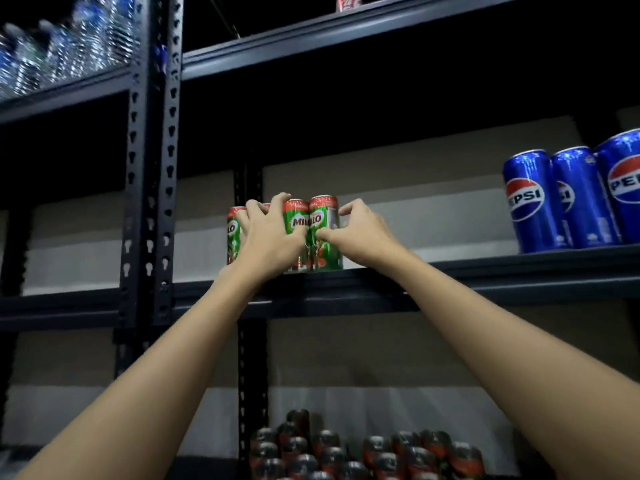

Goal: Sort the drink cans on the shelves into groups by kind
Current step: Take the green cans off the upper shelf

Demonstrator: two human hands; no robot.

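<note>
Several green and red Milo cans (323,233) stand upright in a tight cluster on the middle shelf (450,271), just right of the dark upright post. My left hand (268,233) reaches over the cluster, its fingers curled round the tops of the left cans. My right hand (360,230) grips the rightmost Milo can, thumb in front and fingers behind it. Three blue Pepsi cans (575,199) stand together at the right end of the same shelf.
Water bottles (62,50) fill the upper left shelf. One red can (349,2) shows on the top shelf. Many dark red-topped cans (363,452) crowd the lower shelf. Perforated metal posts (150,188) divide the two shelving bays.
</note>
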